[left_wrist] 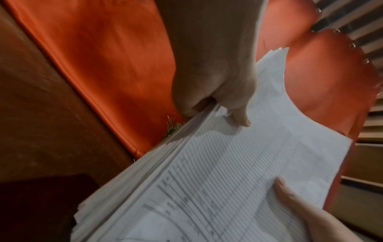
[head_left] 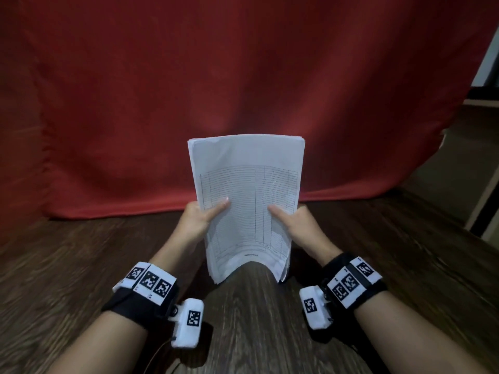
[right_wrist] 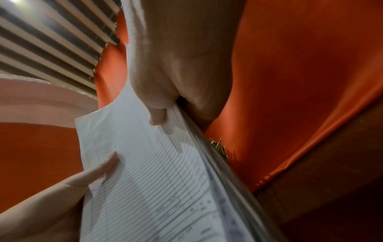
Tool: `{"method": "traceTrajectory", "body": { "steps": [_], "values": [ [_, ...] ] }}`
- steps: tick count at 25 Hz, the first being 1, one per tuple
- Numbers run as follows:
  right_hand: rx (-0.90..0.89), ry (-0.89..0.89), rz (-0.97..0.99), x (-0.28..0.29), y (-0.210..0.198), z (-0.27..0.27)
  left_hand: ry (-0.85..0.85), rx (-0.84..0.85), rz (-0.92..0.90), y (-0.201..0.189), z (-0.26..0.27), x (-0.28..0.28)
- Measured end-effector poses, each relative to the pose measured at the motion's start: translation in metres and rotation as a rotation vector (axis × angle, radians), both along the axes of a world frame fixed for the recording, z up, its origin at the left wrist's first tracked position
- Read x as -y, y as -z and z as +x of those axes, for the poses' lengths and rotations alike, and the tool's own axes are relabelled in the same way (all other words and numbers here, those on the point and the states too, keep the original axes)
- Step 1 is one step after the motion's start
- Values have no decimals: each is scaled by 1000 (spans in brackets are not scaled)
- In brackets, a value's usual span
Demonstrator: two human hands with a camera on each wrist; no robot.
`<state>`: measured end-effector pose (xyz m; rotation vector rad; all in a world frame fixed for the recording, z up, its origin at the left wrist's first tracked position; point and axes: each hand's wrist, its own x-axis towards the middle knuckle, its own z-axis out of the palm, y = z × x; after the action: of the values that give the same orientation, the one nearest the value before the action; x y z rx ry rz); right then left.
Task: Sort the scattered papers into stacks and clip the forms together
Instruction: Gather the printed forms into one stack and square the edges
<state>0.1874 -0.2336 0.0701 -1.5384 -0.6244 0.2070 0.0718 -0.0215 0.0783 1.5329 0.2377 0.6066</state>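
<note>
Stack position: the stack of forms (head_left: 247,201) stands nearly upright between both hands, its lower edge near the counter (head_left: 81,265), contact hidden.
Long axis: runs up and away from the person.
Left hand (head_left: 201,215): grips the left edge, thumb on the front sheet.
Right hand (head_left: 293,220): grips the right edge in the same way (both equally near).
Look: white ruled tables, bottom edge bowed, sheet edges slightly uneven.
Clip: none visible.
</note>
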Motion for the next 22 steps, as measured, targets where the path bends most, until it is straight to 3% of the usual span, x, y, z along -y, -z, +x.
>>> {"method": "traceTrajectory", "body": {
  "steps": [2, 4, 6, 7, 8, 9, 11, 13, 18, 22],
  "values": [
    [37, -44, -71, 5, -2, 4, 12, -61, 36, 0, -5, -14],
    [146, -85, -130, 10, -19, 7, -136, -17, 125, -20, -16, -21],
    [309, -85, -283, 15, -46, 5, -482, 29, 536, -50, -26, -29],
    [387, -94, -382, 16, -62, 2, -571, 87, 769, -67, -33, -29],
    [478, -117, -481, 16, -77, -2, -513, 124, 951, -88, -40, -27],
    [565, -137, -574, 16, -90, -6, -349, 113, 1026, -106, -45, -27],
    [687, -177, -724, 14, -110, -15, 41, -80, 892, -134, -54, -19],
    [720, -200, -749, 16, -118, -17, 188, -122, 694, -139, -54, -17],
    [463, -260, -486, 58, -98, 19, 66, 4, 375, -103, -63, -36],
    [-35, -289, -81, 76, -44, 45, 27, 27, 182, -62, -61, -55]
  ]
}}
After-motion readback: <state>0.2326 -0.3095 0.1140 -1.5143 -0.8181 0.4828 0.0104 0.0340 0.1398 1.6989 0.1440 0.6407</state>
